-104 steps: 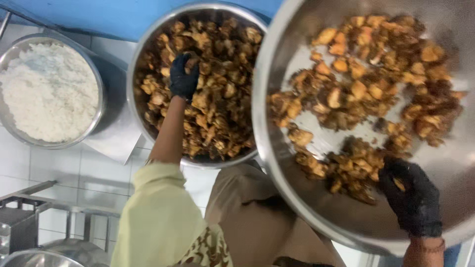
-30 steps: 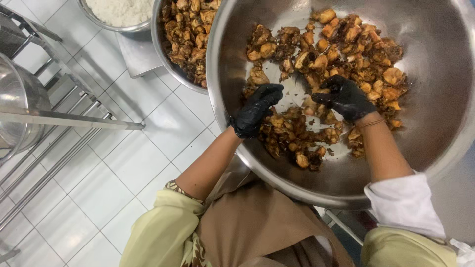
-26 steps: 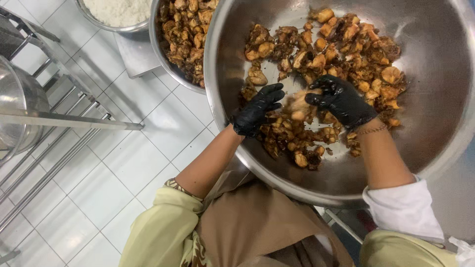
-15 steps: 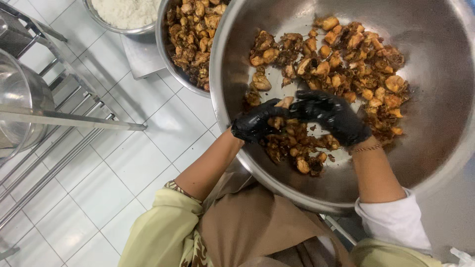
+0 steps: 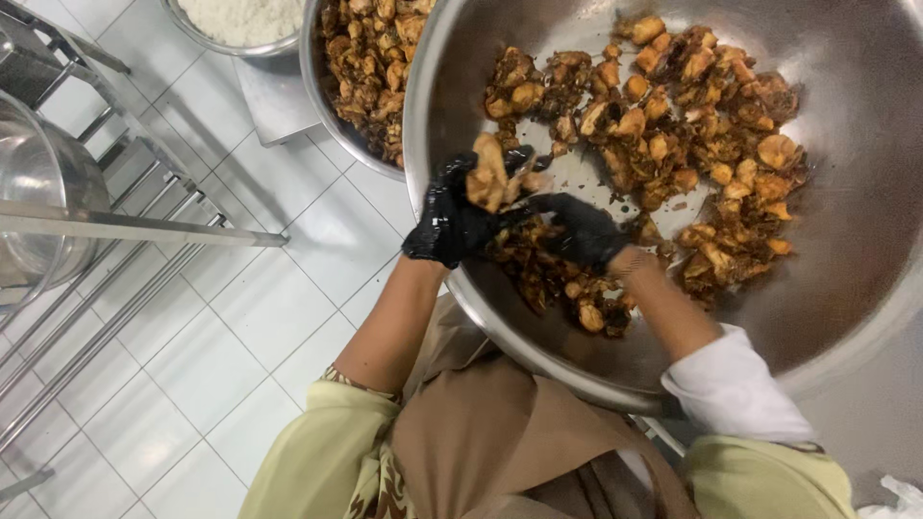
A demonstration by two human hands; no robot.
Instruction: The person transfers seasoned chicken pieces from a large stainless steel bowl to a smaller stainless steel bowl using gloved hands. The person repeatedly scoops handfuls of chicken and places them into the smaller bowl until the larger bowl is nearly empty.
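Note:
A large steel bowl [image 5: 865,250] in front of me holds several browned, cooked meat pieces [image 5: 692,125]. My left hand [image 5: 452,221], in a black glove, holds a piece of meat [image 5: 490,173] at the bowl's near left rim. My right hand [image 5: 582,231], also black-gloved, touches the same piece from the right, its fingers over a heap of darker pieces at the bowl's bottom. I wear pale yellow sleeves and a brown apron.
A second steel bowl [image 5: 322,96] of the same meat stands to the left, and beyond it a bowl of white rice [image 5: 240,19]. A steel rack [image 5: 115,226] with a steel pot [image 5: 38,192] stands at far left over a white tiled floor.
Both hands have drawn together toward the bowl's near left rim, and the left hand has lifted a meat piece out of the heap. The view has shifted slightly.

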